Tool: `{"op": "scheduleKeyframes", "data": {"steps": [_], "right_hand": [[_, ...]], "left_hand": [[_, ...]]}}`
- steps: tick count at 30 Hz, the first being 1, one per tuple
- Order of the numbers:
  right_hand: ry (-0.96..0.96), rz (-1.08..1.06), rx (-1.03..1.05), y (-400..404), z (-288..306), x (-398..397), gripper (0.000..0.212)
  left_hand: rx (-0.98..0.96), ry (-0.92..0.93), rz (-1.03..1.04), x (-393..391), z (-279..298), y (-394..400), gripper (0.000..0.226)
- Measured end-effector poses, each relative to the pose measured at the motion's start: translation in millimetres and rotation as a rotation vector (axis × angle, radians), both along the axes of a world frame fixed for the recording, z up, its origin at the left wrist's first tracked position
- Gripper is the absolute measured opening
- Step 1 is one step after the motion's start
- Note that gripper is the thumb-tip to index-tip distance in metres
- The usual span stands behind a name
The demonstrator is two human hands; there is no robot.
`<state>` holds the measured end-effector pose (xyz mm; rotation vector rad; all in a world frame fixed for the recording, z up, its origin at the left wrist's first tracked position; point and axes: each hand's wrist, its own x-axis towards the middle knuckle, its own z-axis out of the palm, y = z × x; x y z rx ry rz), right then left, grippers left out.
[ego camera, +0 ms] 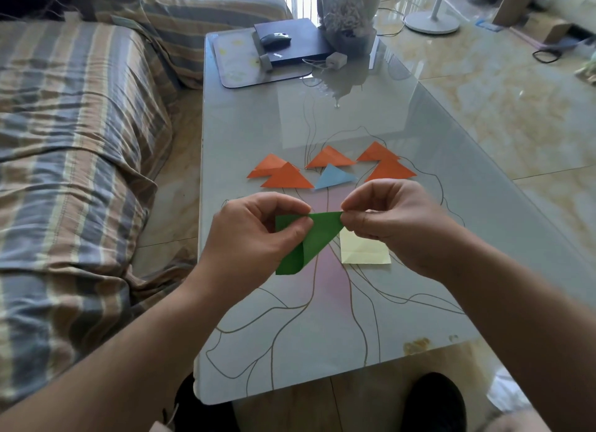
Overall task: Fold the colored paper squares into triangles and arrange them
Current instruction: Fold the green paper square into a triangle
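Both hands pinch the green paper mid-frame above the table, my left hand gripping its folded edge and my right hand its top corner, so any finger slip could skew the crease.

**Paper, glass and cloth**

The green paper is thin and matt, bending softly. The orange triangles, blue triangle and pale yellow sheet are the same flat, matt paper with sharp creases. The table top is smooth glossy glass, mirroring light. At 9 o'clock, the sofa cover is wrinkled striped cloth. At 2 o'clock, the floor is polished glossy tile.
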<state>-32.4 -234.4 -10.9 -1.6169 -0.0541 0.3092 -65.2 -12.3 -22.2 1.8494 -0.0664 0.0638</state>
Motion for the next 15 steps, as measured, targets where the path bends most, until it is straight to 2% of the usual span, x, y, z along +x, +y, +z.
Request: {"op": "scheduleKeyframes", "data": {"steps": [4, 8, 13, 15], "right_hand": [[-0.036, 0.003, -0.024, -4, 2, 2, 0.017], [-0.013, -0.027, 0.005, -4, 2, 2, 0.019], [0.236, -0.075, 0.216, 3, 3, 0, 0.040], [0.336, -0.020, 0.253, 11, 0, -5, 0.039]], "left_hand": [[0.068, -0.053, -0.011, -1, 2, 2, 0.013], [-0.051, 0.008, 0.014, -1, 4, -2, 0.013], [-0.260, 0.142, 0.082, 0, 4, -10, 0.008], [-0.341, 0.183, 0.107, 0, 3, -13, 0.010]]}}
